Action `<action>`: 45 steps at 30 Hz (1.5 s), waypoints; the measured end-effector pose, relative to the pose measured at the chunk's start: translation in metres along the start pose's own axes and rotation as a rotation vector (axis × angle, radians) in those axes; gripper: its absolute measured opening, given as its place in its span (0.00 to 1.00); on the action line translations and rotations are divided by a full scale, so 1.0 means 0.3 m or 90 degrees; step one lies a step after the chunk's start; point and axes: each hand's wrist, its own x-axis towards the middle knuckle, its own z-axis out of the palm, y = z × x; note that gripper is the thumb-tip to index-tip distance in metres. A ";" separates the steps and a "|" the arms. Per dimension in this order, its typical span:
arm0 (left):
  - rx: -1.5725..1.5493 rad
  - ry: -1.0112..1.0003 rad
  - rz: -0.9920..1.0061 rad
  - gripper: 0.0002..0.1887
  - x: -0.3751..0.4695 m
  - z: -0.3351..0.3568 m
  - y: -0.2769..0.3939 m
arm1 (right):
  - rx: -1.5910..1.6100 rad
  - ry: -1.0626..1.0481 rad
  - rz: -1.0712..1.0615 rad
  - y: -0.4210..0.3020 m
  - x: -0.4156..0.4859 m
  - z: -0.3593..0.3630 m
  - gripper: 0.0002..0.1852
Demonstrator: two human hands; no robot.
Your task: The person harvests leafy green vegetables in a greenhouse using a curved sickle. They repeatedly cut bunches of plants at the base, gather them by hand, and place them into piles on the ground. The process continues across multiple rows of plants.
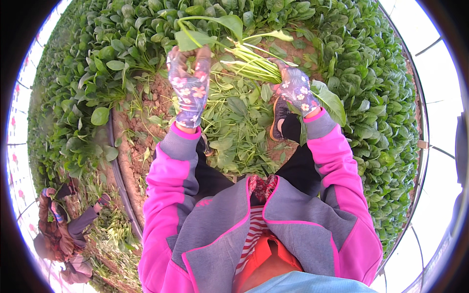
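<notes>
My right hand [296, 86], in a floral-patterned glove, is closed around a bunch of leafy greens that look like spinach [256, 66]. Their pale stems and cut ends point up and to the left, and some leaves hang out below the wrist. My left hand [189, 78], in a matching glove, is raised left of the bunch with its fingers curled. A long-stemmed leaf [194, 39] lies across its fingertips; whether the fingers pinch it cannot be told. Loose leaves and stems [238, 121] cover the soil below and between the two hands.
Dense growing greens [381, 110] stand at the right, top and left. A dark hose [119, 175] runs along the soil at left. A co-worker [60, 227] crouches at the lower left near more cut greens [113, 227]. My shoe [279, 119] is below my right hand.
</notes>
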 end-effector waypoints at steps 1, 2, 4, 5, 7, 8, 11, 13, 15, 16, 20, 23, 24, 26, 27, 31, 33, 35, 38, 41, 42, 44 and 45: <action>0.076 0.038 0.080 0.09 0.015 -0.015 -0.011 | -0.003 -0.014 0.035 0.007 0.000 -0.002 0.40; 0.061 0.050 0.126 0.09 0.034 -0.034 -0.024 | -0.032 0.008 0.032 0.013 -0.002 -0.003 0.40; -0.058 0.137 -0.026 0.08 0.057 -0.058 -0.053 | -0.111 0.061 0.002 0.028 -0.003 -0.011 0.40; -0.125 0.167 -0.063 0.08 0.076 -0.076 -0.067 | -0.147 0.091 -0.013 0.036 -0.003 -0.015 0.41; -0.025 0.140 -0.158 0.09 0.109 -0.124 -0.092 | -0.202 0.130 -0.026 0.045 0.001 -0.020 0.44; 0.119 -0.025 -0.097 0.10 0.118 -0.146 -0.101 | -0.214 0.148 -0.028 0.048 0.003 -0.023 0.45; 0.540 -0.306 0.124 0.14 0.110 -0.144 -0.131 | -0.224 0.161 -0.053 0.042 0.011 -0.025 0.45; 0.309 -0.258 0.265 0.16 0.091 -0.098 -0.141 | -0.201 0.176 -0.068 0.027 0.014 -0.022 0.42; 0.059 -0.246 0.083 0.17 0.078 -0.049 -0.134 | -0.212 0.164 -0.082 0.006 0.013 -0.015 0.42; 0.081 -0.254 0.169 0.17 0.071 -0.030 -0.123 | -0.215 0.153 -0.087 -0.004 0.011 -0.011 0.42; 0.262 -0.316 0.251 0.13 0.038 -0.008 -0.057 | -0.198 0.158 -0.147 -0.039 0.013 0.008 0.40; 0.196 -0.267 -0.062 0.11 0.039 -0.019 -0.050 | -0.198 0.120 -0.124 -0.052 0.017 0.013 0.40; 0.026 -0.207 0.011 0.12 0.052 -0.025 -0.062 | -0.195 0.104 -0.113 -0.055 0.018 0.013 0.40; 0.083 -0.155 0.054 0.13 0.078 -0.035 -0.101 | -0.187 0.108 -0.124 -0.061 0.019 0.013 0.39; 0.227 -0.175 0.041 0.13 0.091 -0.043 -0.123 | -0.182 0.112 -0.131 -0.065 0.018 0.013 0.39; 0.331 -0.281 0.295 0.10 0.068 -0.022 -0.187 | -0.196 0.018 -0.093 -0.085 0.017 0.030 0.40; 0.345 -0.284 0.269 0.08 0.043 -0.002 -0.201 | -0.220 0.021 -0.121 -0.091 0.015 0.048 0.40; 0.290 -0.293 0.128 0.07 0.027 0.012 -0.213 | -0.222 0.043 -0.152 -0.085 0.010 0.065 0.41; -0.094 -0.155 -0.129 0.08 0.034 0.016 -0.243 | -0.227 0.064 -0.182 -0.062 0.013 0.082 0.41; -0.133 -0.066 -0.229 0.09 0.078 -0.048 -0.287 | -0.247 0.041 -0.143 -0.036 0.021 0.078 0.42; 0.189 -0.170 -0.152 0.13 0.102 -0.106 -0.299 | -0.239 0.085 -0.149 -0.027 0.031 0.071 0.45; 0.679 -0.380 -0.007 0.21 0.119 -0.177 -0.310 | -0.235 0.071 -0.049 -0.008 0.042 0.040 0.46; 0.855 -0.505 0.028 0.24 0.108 -0.201 -0.306 | -0.245 0.048 0.017 0.002 0.047 0.022 0.47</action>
